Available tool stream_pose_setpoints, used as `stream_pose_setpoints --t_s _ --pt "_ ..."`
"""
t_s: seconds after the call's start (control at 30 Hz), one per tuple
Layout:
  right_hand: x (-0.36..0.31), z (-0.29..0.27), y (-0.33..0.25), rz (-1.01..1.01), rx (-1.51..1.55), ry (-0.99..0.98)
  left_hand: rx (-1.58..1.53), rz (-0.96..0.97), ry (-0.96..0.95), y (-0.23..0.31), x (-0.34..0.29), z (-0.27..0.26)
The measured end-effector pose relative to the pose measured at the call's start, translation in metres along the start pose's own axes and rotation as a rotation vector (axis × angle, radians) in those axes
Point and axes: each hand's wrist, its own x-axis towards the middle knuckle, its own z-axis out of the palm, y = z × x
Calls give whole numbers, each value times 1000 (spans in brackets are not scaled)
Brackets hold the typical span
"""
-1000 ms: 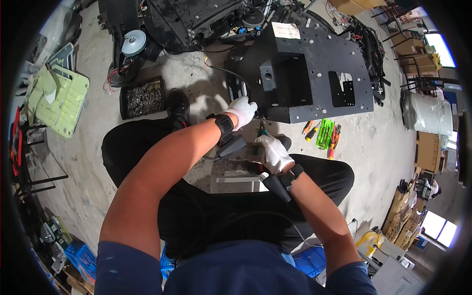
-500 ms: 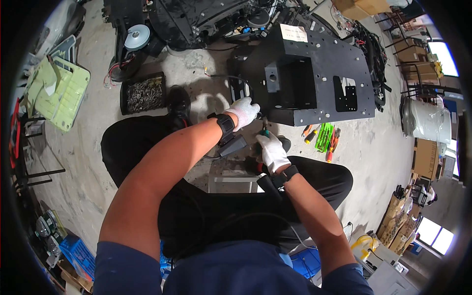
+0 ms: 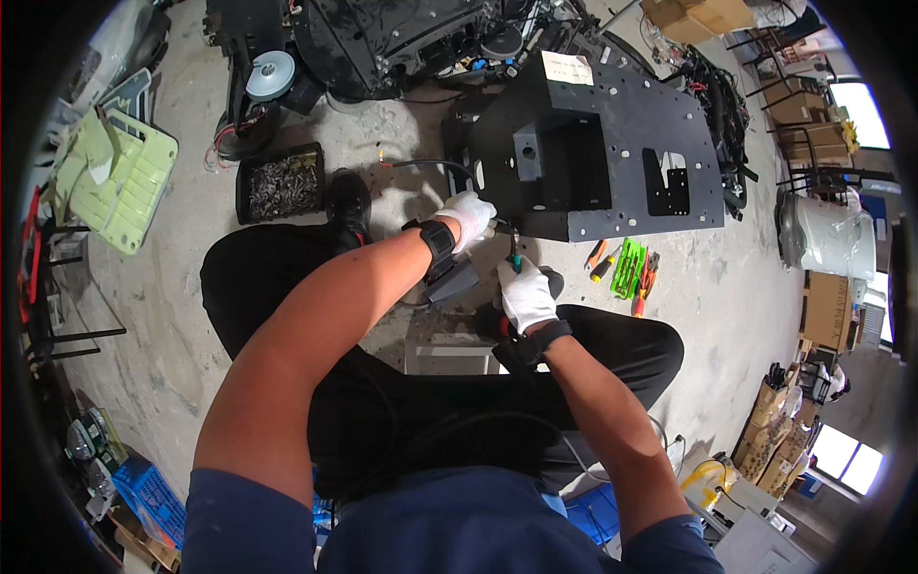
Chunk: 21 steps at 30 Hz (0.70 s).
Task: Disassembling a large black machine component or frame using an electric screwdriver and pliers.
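Note:
In its white knit glove, my left hand (image 3: 467,218) is closed on a thin black cable (image 3: 435,162) beside the near left corner of a black metal housing (image 3: 612,143). The cable arcs up and left from my fingers, ending in a small yellowish tip above the floor. Also gloved, my right hand (image 3: 526,295) grips green-handled pliers (image 3: 516,260) from below. The pliers' jaws point up toward the housing's near edge, just right of my left fingertips. Whether the jaws touch the cable is too small to tell.
A black tray of screws (image 3: 280,182) stands on the floor at the left. Right of my hands lie a bright green tool case (image 3: 627,270), screwdrivers (image 3: 602,267) and red-orange pliers (image 3: 649,279). Dark machinery (image 3: 382,43) fills the far side. A light-coloured stool (image 3: 449,356) stands between my legs.
Both hands have shifted slightly left, the pliers still in my right hand. The cable's free end has swung left and downward. The housing sits slightly further left in the picture.

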Motion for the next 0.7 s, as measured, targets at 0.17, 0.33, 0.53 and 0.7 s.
stream_pose_setpoints --t_s 0.17,0.33,0.53,0.7 --pt "1 0 6 -64 228 -195 693 303 56 -18 21 -14" --pt "-14 -15 -14 281 783 -394 -244 -49 19 -58 36 -35" --pt "-4 -1 32 384 620 -605 -153 -57 214 -25 19 -27" --pt "19 5 31 16 205 -658 -291 -130 269 -10 -4 -33"
